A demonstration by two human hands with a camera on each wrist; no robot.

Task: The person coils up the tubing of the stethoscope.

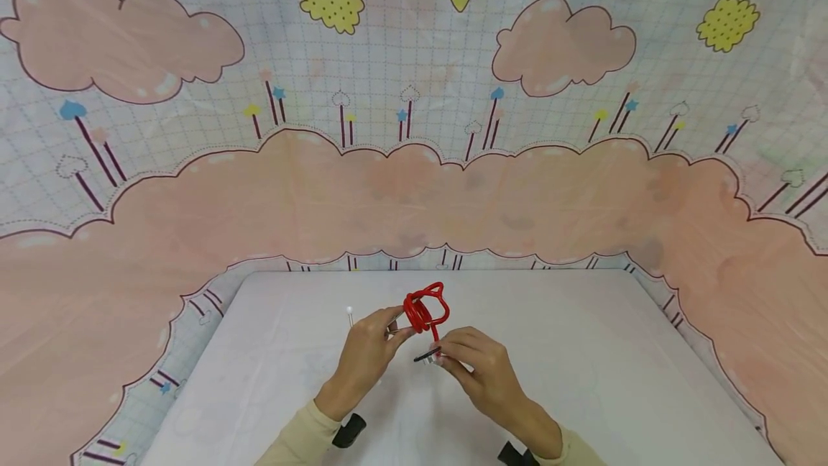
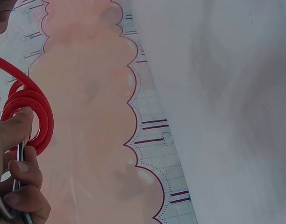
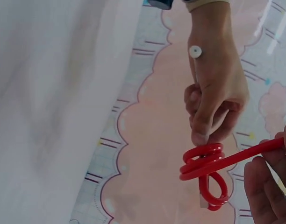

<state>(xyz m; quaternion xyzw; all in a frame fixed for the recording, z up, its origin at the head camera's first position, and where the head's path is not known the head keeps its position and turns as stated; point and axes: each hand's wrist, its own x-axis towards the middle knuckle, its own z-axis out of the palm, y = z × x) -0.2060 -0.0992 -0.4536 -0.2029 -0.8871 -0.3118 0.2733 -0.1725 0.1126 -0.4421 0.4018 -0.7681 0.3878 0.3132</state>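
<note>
A stethoscope with red tubing (image 1: 417, 315) is held up over the table between both hands. Its tubing is wound into several loops near the left fingertips. My left hand (image 1: 365, 347) grips the metal ear tubes (image 2: 20, 163), thumb against the inside of the coil in the left wrist view. One white ear tip (image 3: 195, 51) sticks out behind that hand. With thumb and fingers my right hand (image 1: 479, 364) pinches the tubing's end by the black-rimmed chest piece (image 1: 425, 356). A straight length of tubing runs from coil to right fingers in the right wrist view; the chest piece is hidden there.
A white-topped table (image 1: 601, 380) lies beneath the hands. Behind it and along its sides hangs a cloth printed with clouds (image 1: 566, 45) and stars. Dark wrist straps (image 1: 349, 431) sit near both cuffs.
</note>
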